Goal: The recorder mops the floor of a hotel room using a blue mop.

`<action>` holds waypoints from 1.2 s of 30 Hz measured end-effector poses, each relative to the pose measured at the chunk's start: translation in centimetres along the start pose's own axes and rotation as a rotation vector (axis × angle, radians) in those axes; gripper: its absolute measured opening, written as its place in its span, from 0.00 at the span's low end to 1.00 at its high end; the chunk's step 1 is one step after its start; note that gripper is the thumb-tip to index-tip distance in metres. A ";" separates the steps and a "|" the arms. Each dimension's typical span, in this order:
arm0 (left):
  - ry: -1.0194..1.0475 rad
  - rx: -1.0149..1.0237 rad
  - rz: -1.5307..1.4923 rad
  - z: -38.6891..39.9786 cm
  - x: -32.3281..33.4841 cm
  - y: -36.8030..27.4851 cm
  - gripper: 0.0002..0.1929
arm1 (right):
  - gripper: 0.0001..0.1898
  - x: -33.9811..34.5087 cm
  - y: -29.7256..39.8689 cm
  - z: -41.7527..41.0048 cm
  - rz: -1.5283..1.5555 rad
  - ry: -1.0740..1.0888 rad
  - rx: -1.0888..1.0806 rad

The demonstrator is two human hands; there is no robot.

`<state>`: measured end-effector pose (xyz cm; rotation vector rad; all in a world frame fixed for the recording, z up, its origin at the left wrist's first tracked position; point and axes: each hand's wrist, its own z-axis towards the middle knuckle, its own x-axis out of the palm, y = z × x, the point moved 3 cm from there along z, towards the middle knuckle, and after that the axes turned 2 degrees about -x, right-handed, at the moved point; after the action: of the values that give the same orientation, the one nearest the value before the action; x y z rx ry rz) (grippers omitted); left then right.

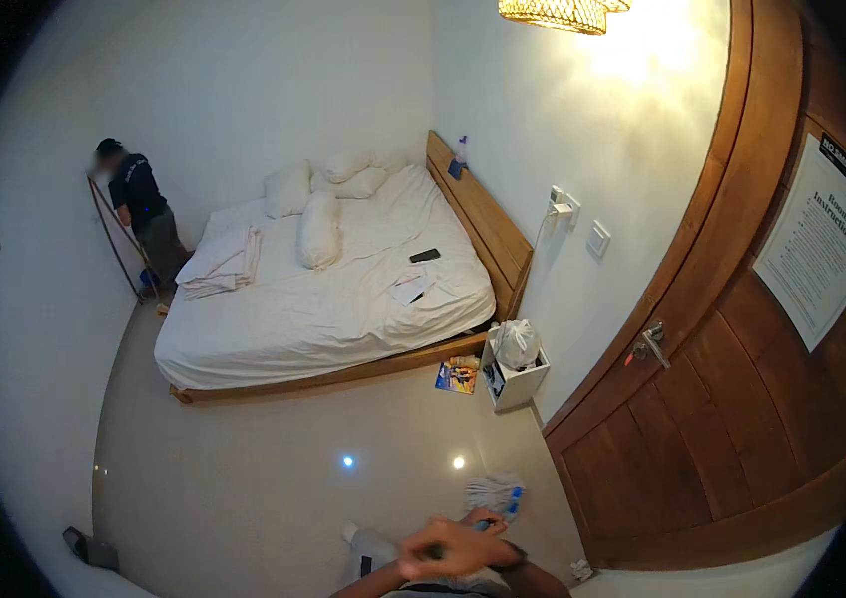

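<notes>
At the bottom of the head view, my right hand (460, 549), with a dark band at the wrist, is curled around the upper end of a mop handle (434, 552). My left hand (484, 516) shows just beyond it, closed around a bluish part of the handle lower down. The right hand covers much of the left hand and most of the handle. Past both hands, the mop head (494, 492), with grey-white strands and blue parts, rests on the glossy tiled floor (258, 463). My leg (371, 557) is partly visible beside the hands.
Ahead stands a wooden bed (318, 321) with pillows, folded linen (221, 261) and a phone (424, 256). A white bedside unit (516, 389) holds a plastic bag. The wooden door (692, 418) is at right, a grey bin (90, 549) at lower left. Another person (143, 198) stands by a wooden frame (115, 228).
</notes>
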<state>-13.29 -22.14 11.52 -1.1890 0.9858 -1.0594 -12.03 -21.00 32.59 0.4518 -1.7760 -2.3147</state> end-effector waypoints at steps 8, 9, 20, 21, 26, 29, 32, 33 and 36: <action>0.117 0.051 -0.028 -1.3 -0.8 -0.8 0.08 | 0.15 3.3 1.8 -0.9 -0.216 0.046 0.211; 0.118 0.080 0.004 -0.8 -0.9 -1.0 0.08 | 0.14 2.2 3.4 -1.0 -0.221 0.013 0.113; -0.125 -0.261 0.482 -2.3 -9.4 5.1 0.07 | 0.26 -7.5 -0.3 -5.6 0.332 -0.128 -0.340; -0.217 -0.292 0.491 -3.5 -10.6 6.4 0.07 | 0.26 -7.0 -3.7 -5.7 0.457 -0.261 -0.204; -0.445 -0.530 0.515 -7.0 -13.4 10.6 0.12 | 0.29 -4.3 -13.5 -5.6 0.715 -0.496 -0.078; -0.296 -0.552 0.556 -4.8 -13.4 9.7 0.15 | 0.33 -5.7 -11.0 -6.1 0.618 -0.609 -0.047; -0.157 -0.379 0.517 -1.3 -12.4 6.1 0.16 | 0.38 -6.8 -4.4 -5.7 0.482 -0.609 -0.129; -0.052 -0.280 0.520 -0.3 -11.2 4.7 0.17 | 0.40 -6.6 -1.7 -5.4 0.363 -0.498 -0.161; -0.209 -0.279 0.377 1.2 -7.0 1.9 0.18 | 0.40 -5.0 4.0 -4.2 0.192 -0.197 -0.142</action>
<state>-13.47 -14.96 10.03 -1.2459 1.1601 -0.5007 -5.99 -24.19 36.13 0.0293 -1.6382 -2.3946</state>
